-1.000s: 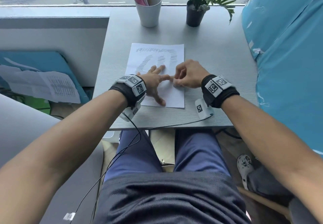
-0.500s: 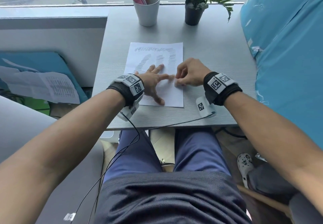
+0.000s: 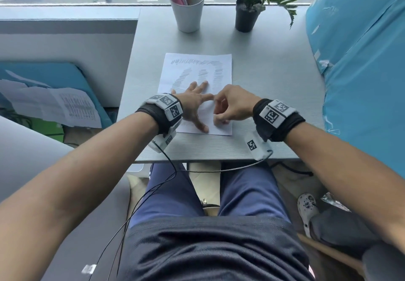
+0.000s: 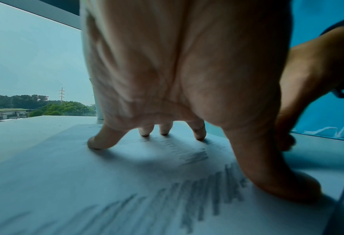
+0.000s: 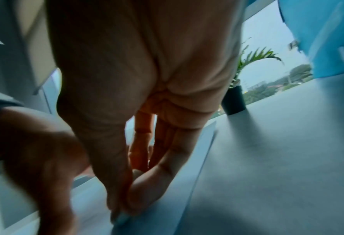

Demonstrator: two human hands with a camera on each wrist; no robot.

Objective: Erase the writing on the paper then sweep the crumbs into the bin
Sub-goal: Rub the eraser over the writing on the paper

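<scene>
paper (image 3: 197,68) lies mid-table, pinned by the spread left hand (image 3: 195,105). right hand (image 3: 230,105), pinching something unseen, has slid nearer the bottom edge; scribbles (image 3: 197,74) remain, so erasing continues.

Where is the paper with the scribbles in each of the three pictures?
Head: the paper lies mid-table, under the left hand and the right hand.
Left wrist: the paper fills the bottom, with the left hand's fingertips pressing on it.
Right wrist: a blurry pale strip of the paper at lower left.
Shared landmark: the left hand's thumb.
</scene>
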